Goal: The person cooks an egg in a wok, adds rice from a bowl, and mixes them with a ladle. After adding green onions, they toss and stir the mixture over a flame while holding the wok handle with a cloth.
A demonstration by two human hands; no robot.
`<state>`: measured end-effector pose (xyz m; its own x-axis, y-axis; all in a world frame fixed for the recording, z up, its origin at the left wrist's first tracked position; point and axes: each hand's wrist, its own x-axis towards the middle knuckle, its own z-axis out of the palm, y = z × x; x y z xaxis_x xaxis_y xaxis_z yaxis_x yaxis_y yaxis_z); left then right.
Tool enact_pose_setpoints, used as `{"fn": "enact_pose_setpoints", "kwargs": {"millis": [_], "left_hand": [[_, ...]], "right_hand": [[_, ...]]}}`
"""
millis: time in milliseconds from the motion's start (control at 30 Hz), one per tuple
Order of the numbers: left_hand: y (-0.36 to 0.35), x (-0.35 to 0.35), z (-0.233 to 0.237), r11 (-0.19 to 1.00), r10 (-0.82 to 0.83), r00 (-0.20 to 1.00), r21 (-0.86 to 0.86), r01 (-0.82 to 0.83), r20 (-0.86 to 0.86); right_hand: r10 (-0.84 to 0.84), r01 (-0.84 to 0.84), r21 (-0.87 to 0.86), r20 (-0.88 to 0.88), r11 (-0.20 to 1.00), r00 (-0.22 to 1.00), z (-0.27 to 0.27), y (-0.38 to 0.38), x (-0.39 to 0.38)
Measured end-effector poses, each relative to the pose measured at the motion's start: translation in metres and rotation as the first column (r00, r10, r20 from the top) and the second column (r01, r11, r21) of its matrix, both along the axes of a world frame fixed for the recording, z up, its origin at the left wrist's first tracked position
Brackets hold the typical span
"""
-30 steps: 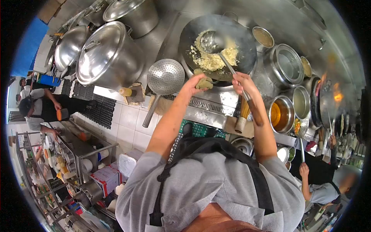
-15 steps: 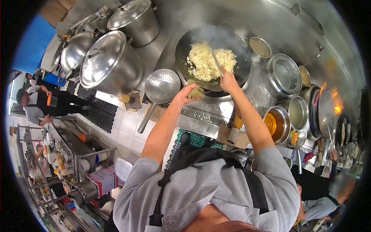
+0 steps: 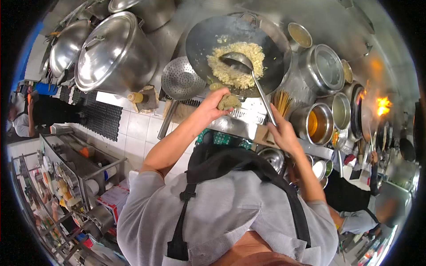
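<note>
A dark wok [image 3: 198, 42] stands on the range, tilted, with pale fried rice [image 3: 254, 49] in its middle. My left hand [image 3: 212, 106] is closed round a folded greenish cloth [image 3: 229, 102] against the wok's near rim; whatever lies under the cloth is hidden. In my right hand [image 3: 286, 136] is the long handle of a metal ladle [image 3: 262, 92]. The ladle's bowl rests in the rice, its dark rounded back partly showing. A perforated strainer [image 3: 181, 79] lies left of the wok, apart from both hands.
Large lidded pots [image 3: 116, 55] stand at the left. To the right are a pot of orange liquid [image 3: 316, 124], a bamboo brush [image 3: 281, 103] and several metal containers. Flames [image 3: 383, 106] rise at the far right, near a co-worker [image 3: 355, 213]. Another person [image 3: 24, 119] is at far left.
My right hand has drawn back from above the wok toward my body, and the ladle's bowl now shows in the rice. The wok has tilted toward me; the whole view has shifted.
</note>
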<state>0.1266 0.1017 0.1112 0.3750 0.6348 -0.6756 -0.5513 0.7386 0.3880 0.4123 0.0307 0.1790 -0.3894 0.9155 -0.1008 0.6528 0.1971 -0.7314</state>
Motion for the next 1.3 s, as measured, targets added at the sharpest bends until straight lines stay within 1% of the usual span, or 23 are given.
{"fn": "enact_pose_setpoints", "kwargs": {"millis": [100, 167, 233, 300, 333, 367, 433, 467, 567, 667, 700, 733, 800, 833, 867, 900, 967, 1033, 1067, 1100, 1167, 1267, 1300], "left_hand": [[0.016, 0.009, 0.003, 0.999, 0.033, 0.994, 0.023, -0.031, -0.1], [0.023, 0.022, -0.045, 0.993, 0.087, 0.994, 0.086, -0.082, -0.059], [0.016, 0.025, -0.084, 0.973, 0.108, 0.994, 0.204, -0.106, 0.003], [-0.033, 0.009, -0.114, 0.979, 0.034, 0.999, 0.201, -0.037, 0.021], [-0.056, -0.001, -0.078, 0.99, 0.011, 0.998, 0.139, -0.002, -0.057], [-0.069, 0.001, -0.035, 0.936, 0.075, 0.996, 0.341, -0.084, 0.041], [-0.056, -0.001, -0.028, 0.951, 0.042, 0.999, 0.306, -0.041, 0.003], [-0.022, 0.004, -0.032, 1.0, -0.01, 0.999, 0.025, 0.011, -0.043], [0.006, 0.008, -0.007, 0.998, 0.051, 0.999, 0.047, -0.051, 0.008], [0.019, 0.008, -0.006, 0.998, -0.042, 0.999, 0.053, 0.042, 0.002], [0.009, 0.012, -0.032, 0.949, 0.006, 0.991, 0.312, 0.036, -0.135], [0.001, 0.02, -0.076, 0.823, 0.09, 0.966, 0.564, 0.066, -0.244], [-0.006, 0.021, -0.092, 0.98, 0.067, 0.997, 0.186, -0.07, 0.022], [-0.021, 0.007, -0.128, 0.965, -0.055, 0.996, 0.258, 0.034, 0.074], [-0.044, 0.001, -0.103, 0.981, -0.029, 1.0, 0.19, 0.027, 0.008], [-0.063, 0.001, -0.07, 0.973, 0.079, 0.997, 0.217, -0.079, 0.008], [-0.059, -0.011, -0.005, 0.992, -0.045, 0.999, 0.119, 0.046, -0.012], [-0.021, 0.002, 0.007, 1.0, -0.011, 0.998, -0.008, 0.01, -0.066], [0.0, 0.01, -0.004, 0.995, -0.005, 0.999, 0.094, 0.01, -0.052], [0.021, 0.017, -0.026, 0.997, 0.003, 0.998, 0.081, 0.002, -0.056], [0.024, 0.023, -0.085, 0.977, 0.025, 0.999, 0.212, -0.031, 0.033], [-0.03, 0.01, -0.1, 0.971, 0.006, 0.999, 0.237, 0.004, -0.041], [-0.039, 0.01, -0.075, 0.915, 0.051, 0.998, 0.397, -0.064, 0.043]], "right_hand": [[0.066, -0.036, -0.221, 0.127, 0.975, 0.99, 0.03, -0.016, 0.005], [0.014, -0.025, 0.019, 0.429, 0.999, 0.903, -0.023, 0.005, -0.002], [-0.103, 0.051, 0.103, 0.601, 0.993, 0.793, -0.063, 0.045, -0.012], [-0.242, 0.095, 0.287, 0.537, 0.953, 0.808, -0.076, 0.058, -0.015], [-0.228, 0.109, 0.241, 0.547, 0.964, 0.805, -0.067, 0.056, -0.018], [-0.208, 0.111, 0.208, 0.533, 0.972, 0.82, -0.069, 0.055, -0.016], [-0.058, 0.051, 0.028, 0.46, 0.998, 0.886, -0.05, 0.039, -0.028], [-0.044, 0.058, -0.023, 0.384, 0.998, 0.922, -0.03, 0.028, -0.038], [0.103, -0.077, -0.082, 0.382, 0.994, 0.918, 0.035, -0.001, -0.042], [0.04, -0.026, -0.042, 0.389, 0.999, 0.92, 0.016, 0.017, -0.042], [-0.007, 0.017, -0.022, 0.383, 1.0, 0.924, -0.004, 0.027, -0.045], [-0.056, 0.043, 0.039, 0.418, 0.998, 0.907, -0.03, 0.041, -0.049], [-0.161, 0.106, 0.143, 0.461, 0.984, 0.873, -0.074, 0.049, -0.058], [-0.209, 0.133, 0.187, 0.48, 0.973, 0.852, -0.081, 0.052, -0.058], [-0.167, 0.111, 0.141, 0.488, 0.984, 0.857, -0.069, 0.042, -0.056], [-0.107, 0.058, 0.111, 0.522, 0.992, 0.846, -0.06, 0.034, -0.051], [0.081, -0.01, -0.13, 0.559, 0.991, 0.825, -0.019, 0.016, -0.043], [0.157, -0.086, -0.151, 0.558, 0.985, 0.815, 0.023, 0.009, -0.047], [0.147, -0.091, -0.127, 0.563, 0.988, 0.813, 0.02, 0.017, -0.048], [0.069, -0.053, -0.044, 0.542, 0.998, 0.837, 0.005, 0.032, -0.049], [-0.077, 0.025, 0.112, 0.486, 0.993, 0.87, -0.043, 0.062, -0.049], [-0.158, 0.092, 0.171, 0.426, 0.981, 0.891, -0.043, 0.054, -0.039], [-0.156, 0.092, 0.17, 0.41, 0.981, 0.899, -0.034, 0.045, -0.031]]}}
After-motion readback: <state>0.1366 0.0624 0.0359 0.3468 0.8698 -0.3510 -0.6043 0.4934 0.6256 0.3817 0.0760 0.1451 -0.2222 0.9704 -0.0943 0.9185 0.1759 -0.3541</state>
